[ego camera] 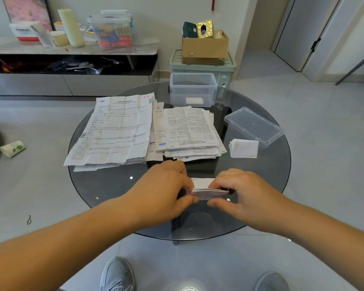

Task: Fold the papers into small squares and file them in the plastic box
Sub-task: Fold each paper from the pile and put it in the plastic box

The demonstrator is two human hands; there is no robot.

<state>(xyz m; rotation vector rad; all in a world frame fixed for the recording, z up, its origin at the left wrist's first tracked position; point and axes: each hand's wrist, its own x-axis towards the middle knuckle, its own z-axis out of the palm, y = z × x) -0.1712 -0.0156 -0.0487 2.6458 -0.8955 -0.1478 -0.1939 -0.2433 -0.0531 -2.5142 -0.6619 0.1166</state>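
Observation:
Both hands hold one folded white paper (pixel 206 190) just above the round glass table (pixel 105 185), near its front edge. My left hand (pixel 166 185) pinches its left end and my right hand (pixel 244 192) pinches its right end. Behind them lie unfolded printed sheets: a large stack (pixel 114 131) on the left and a smaller stack (pixel 189 131) in the middle. A folded paper square (pixel 244 148) rests on the table at the right. The clear plastic box (pixel 192 89) stands open at the back with one folded white piece (pixel 194 100) inside.
The box's clear lid (pixel 253 126) lies upside down at the right of the table. Behind the table a cardboard box (pixel 205 47) sits on a green storage bin (pixel 202 67). A low cabinet (pixel 72 66) with clutter runs along the left wall. My shoes (pixel 117 274) show below.

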